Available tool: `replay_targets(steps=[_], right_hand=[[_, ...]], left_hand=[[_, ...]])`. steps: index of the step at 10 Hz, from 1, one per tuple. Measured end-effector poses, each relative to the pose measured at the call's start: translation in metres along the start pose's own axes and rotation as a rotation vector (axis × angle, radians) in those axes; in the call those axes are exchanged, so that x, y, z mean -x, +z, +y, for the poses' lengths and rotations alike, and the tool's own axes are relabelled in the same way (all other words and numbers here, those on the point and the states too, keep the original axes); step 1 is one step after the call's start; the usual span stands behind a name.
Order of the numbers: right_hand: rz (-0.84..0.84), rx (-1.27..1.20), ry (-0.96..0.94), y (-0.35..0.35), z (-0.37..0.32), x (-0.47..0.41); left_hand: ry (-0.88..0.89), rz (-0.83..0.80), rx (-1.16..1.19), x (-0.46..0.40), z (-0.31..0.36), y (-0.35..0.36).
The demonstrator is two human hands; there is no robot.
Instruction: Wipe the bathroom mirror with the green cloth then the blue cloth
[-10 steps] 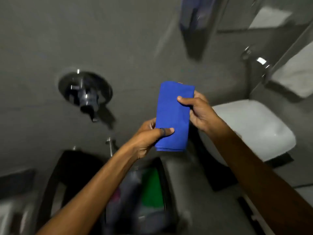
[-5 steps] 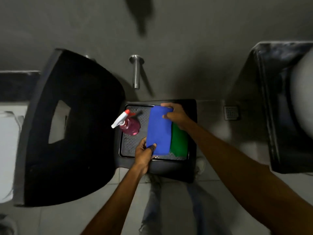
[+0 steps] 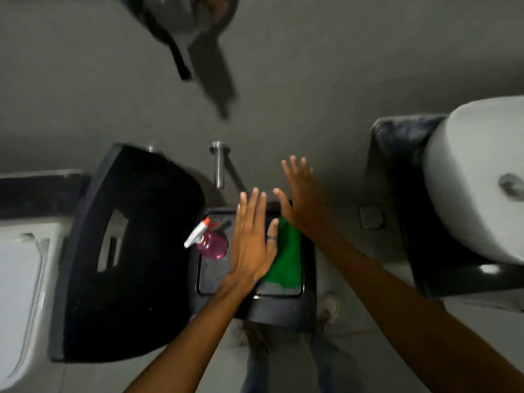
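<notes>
The green cloth (image 3: 285, 258) lies folded in the right half of a black tray (image 3: 208, 279). My left hand (image 3: 251, 245) hovers flat over the middle of the tray, fingers spread and holding nothing. It covers the blue cloth, of which only a thin dark-blue sliver (image 3: 268, 226) shows beside the thumb. Above the tray's far right corner my right hand (image 3: 300, 198) is also open and empty, slightly blurred. The mirror is out of view.
A pink spray bottle (image 3: 211, 243) with a white trigger stands in the tray's left part. The tray rests on a black stool (image 3: 280, 313), beside a black chair (image 3: 127, 251). A white basin (image 3: 473, 180) is at right, a metal spout (image 3: 219, 165) on the wall.
The blue cloth went from held up in both hands down onto the tray beside the green cloth. Both hands have let go and opened above it.
</notes>
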State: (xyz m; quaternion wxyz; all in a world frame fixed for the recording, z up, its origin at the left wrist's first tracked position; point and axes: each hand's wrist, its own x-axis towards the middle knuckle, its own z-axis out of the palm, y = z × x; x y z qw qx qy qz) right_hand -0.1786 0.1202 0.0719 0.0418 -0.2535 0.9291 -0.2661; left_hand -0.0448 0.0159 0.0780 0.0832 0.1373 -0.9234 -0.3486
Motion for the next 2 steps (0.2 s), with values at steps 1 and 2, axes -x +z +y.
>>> replay_targets(steps=[1, 2], right_hand=[[0.305, 0.179, -0.132, -0.097, -0.025, -0.032], [0.547, 0.177, -0.223, -0.204, -0.061, -0.045]], left_hand=[[0.240, 0.250, -0.156, -0.063, 0.078, -0.063], [0.415, 0.445, -0.207, -0.113, 0.157, -0.136]])
